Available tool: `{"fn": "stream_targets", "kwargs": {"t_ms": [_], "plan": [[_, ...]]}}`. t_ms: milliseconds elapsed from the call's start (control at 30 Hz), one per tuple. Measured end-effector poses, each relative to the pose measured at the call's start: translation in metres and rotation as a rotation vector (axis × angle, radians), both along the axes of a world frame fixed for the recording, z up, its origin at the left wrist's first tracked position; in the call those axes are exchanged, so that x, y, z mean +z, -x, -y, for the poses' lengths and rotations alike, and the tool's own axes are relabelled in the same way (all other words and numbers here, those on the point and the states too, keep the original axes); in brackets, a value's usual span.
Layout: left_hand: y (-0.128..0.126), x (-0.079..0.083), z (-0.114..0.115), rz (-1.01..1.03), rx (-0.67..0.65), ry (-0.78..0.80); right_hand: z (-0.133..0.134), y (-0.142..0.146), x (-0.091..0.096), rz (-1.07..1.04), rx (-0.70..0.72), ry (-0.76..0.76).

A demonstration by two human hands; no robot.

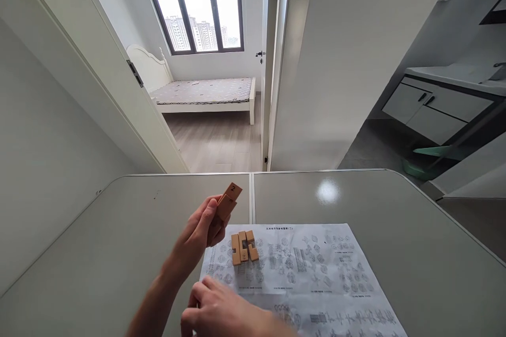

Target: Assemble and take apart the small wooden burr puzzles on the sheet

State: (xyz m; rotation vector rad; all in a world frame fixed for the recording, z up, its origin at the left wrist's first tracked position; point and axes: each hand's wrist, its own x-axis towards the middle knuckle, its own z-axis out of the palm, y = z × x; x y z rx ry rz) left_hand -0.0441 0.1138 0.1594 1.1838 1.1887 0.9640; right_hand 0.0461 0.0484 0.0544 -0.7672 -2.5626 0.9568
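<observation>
My left hand (203, 226) is raised above the top left of the paper sheet. It is closed round notched wooden puzzle pieces (226, 206), the end of one marked with a 2. Just right of and below that hand, three more wooden puzzle blocks (244, 247) lie side by side on the printed sheet (316, 274), with notches in them. My right hand (221, 308) is low, over the sheet's lower left part, slightly blurred. Its fingers are curled in, and whatever they may hold is hidden.
Under the sheet is a grey-green table (98, 242) with a pale rim and a seam (252, 200) down its middle. Beyond its far edge, a doorway shows a bed (205, 92) beneath a window (195, 5). At the right stands a white cabinet (435, 105).
</observation>
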Motion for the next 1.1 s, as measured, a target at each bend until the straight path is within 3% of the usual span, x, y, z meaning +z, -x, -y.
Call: {"fn": "stream_targets", "kwargs": {"t_ms": [133,233,333,400,500,600,800,1100], "plan": [[-0.003,0.013,-0.008,0.016,-0.020,-0.026,-0.017,-0.060,0.053,-0.296,0.023,0.628],[-0.012,0.016,-0.015,0.063,-0.021,-0.058,-0.031,-0.099,0.088,-0.663,-0.079,0.864],[-0.028,0.019,-0.018,0.114,-0.052,-0.088,-0.045,-0.123,0.102,-0.905,-0.359,0.765],[-0.039,0.022,-0.018,0.126,-0.083,-0.102,-0.052,-0.132,0.102,-1.034,-0.599,0.694],[-0.053,0.026,-0.017,0.112,-0.155,-0.101,-0.058,-0.141,0.098,-1.158,-0.803,0.682],[-0.062,0.028,-0.017,0.100,-0.195,-0.092,-0.060,-0.149,0.098,-1.182,-0.856,0.640],[-0.063,0.028,-0.019,0.051,-0.102,-0.101,-0.057,-0.169,0.101,-1.055,-0.924,0.487],[-0.063,0.021,-0.026,0.097,-0.102,-0.096,-0.052,-0.175,0.099,-0.844,-0.998,0.423]]}}
